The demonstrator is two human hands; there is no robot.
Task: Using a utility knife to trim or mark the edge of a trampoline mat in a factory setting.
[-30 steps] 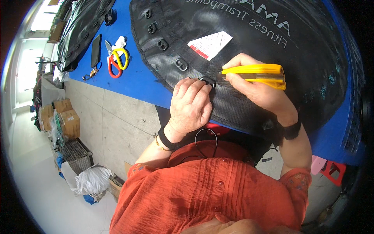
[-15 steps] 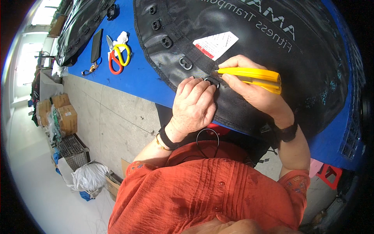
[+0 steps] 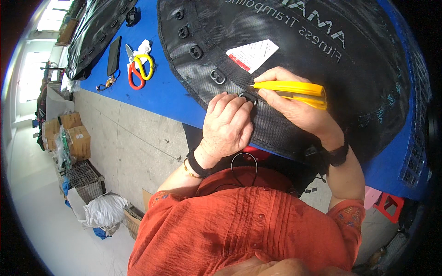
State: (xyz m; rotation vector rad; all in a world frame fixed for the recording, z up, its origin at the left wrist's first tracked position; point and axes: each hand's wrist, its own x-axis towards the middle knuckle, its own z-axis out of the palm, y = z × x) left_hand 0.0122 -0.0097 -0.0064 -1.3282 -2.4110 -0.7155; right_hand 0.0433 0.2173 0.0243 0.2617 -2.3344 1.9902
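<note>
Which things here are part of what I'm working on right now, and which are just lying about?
In use: yellow utility knife in right hand; left hand pressing the black mat at a black ring.

Lying about: scissors, white tag, cardboard boxes.

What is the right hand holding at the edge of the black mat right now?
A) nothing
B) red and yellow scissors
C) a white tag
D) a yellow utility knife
D: the right hand grips a yellow utility knife with its tip at a black grommet on the black mat, while the left hand presses beside it; the scissors lie apart on the blue table.
</note>
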